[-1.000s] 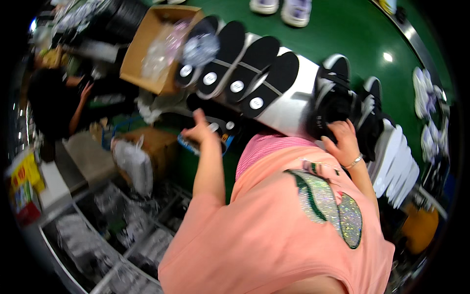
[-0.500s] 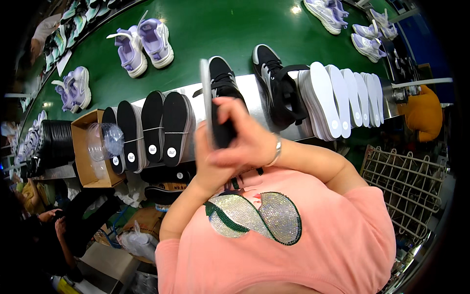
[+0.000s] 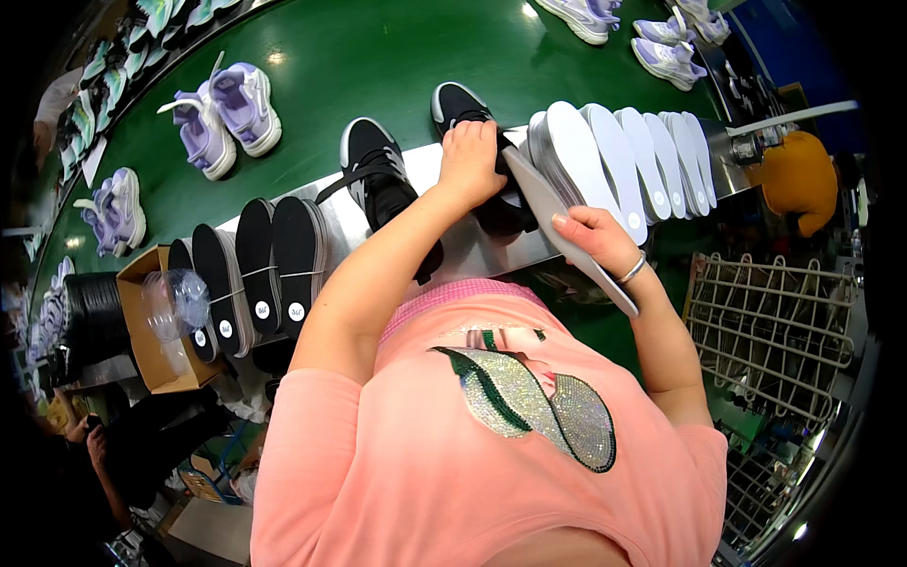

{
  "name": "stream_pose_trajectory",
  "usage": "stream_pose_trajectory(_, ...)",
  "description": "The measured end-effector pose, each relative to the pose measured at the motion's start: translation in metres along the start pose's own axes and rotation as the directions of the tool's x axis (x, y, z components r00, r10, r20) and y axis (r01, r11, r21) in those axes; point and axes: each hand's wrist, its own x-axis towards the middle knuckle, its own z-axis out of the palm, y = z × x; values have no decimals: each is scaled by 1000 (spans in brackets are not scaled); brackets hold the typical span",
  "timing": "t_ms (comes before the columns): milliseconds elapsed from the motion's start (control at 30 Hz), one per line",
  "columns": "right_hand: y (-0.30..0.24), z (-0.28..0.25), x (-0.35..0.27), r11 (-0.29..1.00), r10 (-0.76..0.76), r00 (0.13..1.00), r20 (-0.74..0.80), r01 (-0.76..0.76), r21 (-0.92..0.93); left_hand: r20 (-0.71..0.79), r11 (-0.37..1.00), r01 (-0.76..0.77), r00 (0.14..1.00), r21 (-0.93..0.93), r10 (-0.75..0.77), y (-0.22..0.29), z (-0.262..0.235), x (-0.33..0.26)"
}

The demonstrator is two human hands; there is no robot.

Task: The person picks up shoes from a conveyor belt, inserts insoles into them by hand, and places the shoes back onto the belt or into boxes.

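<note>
My right hand (image 3: 601, 238) grips the heel end of a grey-white insole (image 3: 557, 219), whose toe end slants up to the opening of a black-and-grey sneaker (image 3: 501, 210). Over the laces and tongue of that sneaker lies my left hand (image 3: 472, 161), its fingers closed on the upper. How far the insole's tip reaches into the shoe is hidden. A second black sneaker (image 3: 375, 170) stands to the left, its strap sticking out sideways, with my left forearm passing in front of it.
Black insole stacks (image 3: 300, 255) lie left on the metal ledge (image 3: 463, 253), by a cardboard box (image 3: 156, 350) of clear plastic pieces. White insole stacks (image 3: 572, 142) line the right. Lilac sneakers (image 3: 203, 132) stand on the green surface (image 3: 368, 57). A wire rack (image 3: 765, 331) stands at right.
The insole, earlier held between both hands in front of me, is now in my right hand at the right sneaker. My left hand has moved onto that sneaker. The whole view has shifted.
</note>
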Motion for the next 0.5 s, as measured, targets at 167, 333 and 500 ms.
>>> stream_pose_trajectory(167, -28, -4, 5, 962, 267, 960, 85, -260, -79, -30, 881, 195, 973, -430, -230, -17, -19, 10)
stream_pose_trajectory(333, -49, 21, 53, 746, 164, 981, 100, -57, -664, 67, 805, 280, 955, -524, -289, -33, -19, 4)
stream_pose_trajectory(500, -27, 76, 93, 237, -17, 999, 38, 41, -971, 126, 651, 311, 940, -693, -316, -52, 12, 5)
